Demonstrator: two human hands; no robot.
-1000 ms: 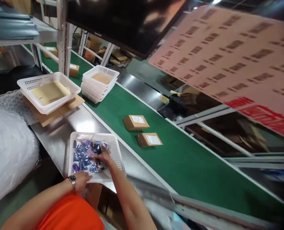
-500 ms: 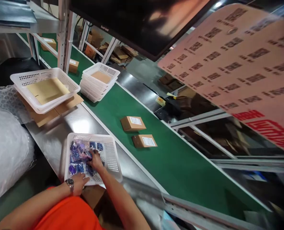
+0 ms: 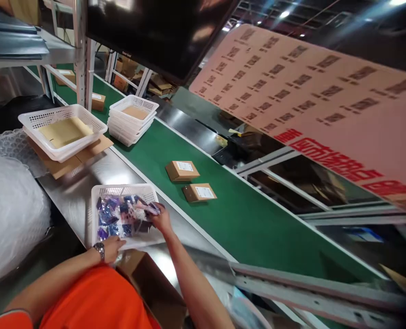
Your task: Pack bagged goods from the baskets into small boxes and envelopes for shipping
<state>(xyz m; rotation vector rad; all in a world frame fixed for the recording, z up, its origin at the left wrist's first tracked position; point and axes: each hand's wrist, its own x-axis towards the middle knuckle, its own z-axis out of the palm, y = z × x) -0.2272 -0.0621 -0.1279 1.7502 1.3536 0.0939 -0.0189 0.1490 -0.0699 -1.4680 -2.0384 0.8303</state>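
A white perforated plastic basket [image 3: 93, 201] sits on the metal worktop in front of me, holding several small clear bags [image 3: 108, 212] with blue and purple contents. My left hand [image 3: 112, 249], with a metal watch on its wrist, grips the basket's near rim. Over the basket's right side, my right hand [image 3: 161, 221] is closed on a clear plastic bag [image 3: 150, 209] with dark and pinkish contents. The bag's exact contents are too blurred to name. Below the near rim stands an open cardboard box [image 3: 151, 278], close to my body.
A green conveyor belt [image 3: 230, 228] carries two labelled cartons [image 3: 182, 171] and a stack of white baskets [image 3: 132, 121]. At left are another basket [image 3: 64, 153] on flat cardboard and a bubble-wrap roll [image 3: 13, 219]. A monitor [image 3: 148, 36] and a code-printed board [image 3: 292, 105] hang above.
My right hand has moved from the middle of the basket to its right side, lifting a bag. My left hand stays at the near rim. The view has shifted.
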